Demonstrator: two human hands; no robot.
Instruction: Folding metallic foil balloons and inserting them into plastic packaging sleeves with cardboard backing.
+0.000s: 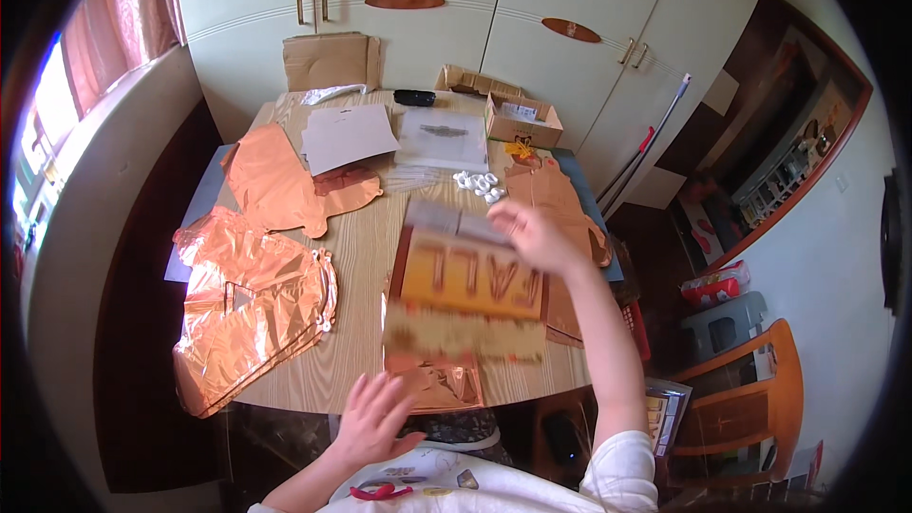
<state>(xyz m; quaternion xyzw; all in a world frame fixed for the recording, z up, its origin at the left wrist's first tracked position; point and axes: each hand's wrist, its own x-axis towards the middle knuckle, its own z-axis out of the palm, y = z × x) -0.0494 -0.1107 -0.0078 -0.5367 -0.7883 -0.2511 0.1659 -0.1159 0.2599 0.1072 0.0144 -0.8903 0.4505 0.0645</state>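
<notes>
My right hand grips the top edge of a flat plastic package with an orange and cream printed card inside. The package is tilted and blurred over the front middle of the table. Below it lies a folded copper foil balloon, partly hidden by the package. My left hand is at the table's front edge beside that foil, fingers spread, holding nothing. A shiny flat copper foil balloon lies at the left, with another behind it. More flat copper foil lies at the right.
On the wooden table, white rings lie near a clear plastic sleeve. Grey-white cards, a black tray and an open cardboard box are farther back. A wooden chair stands at the right.
</notes>
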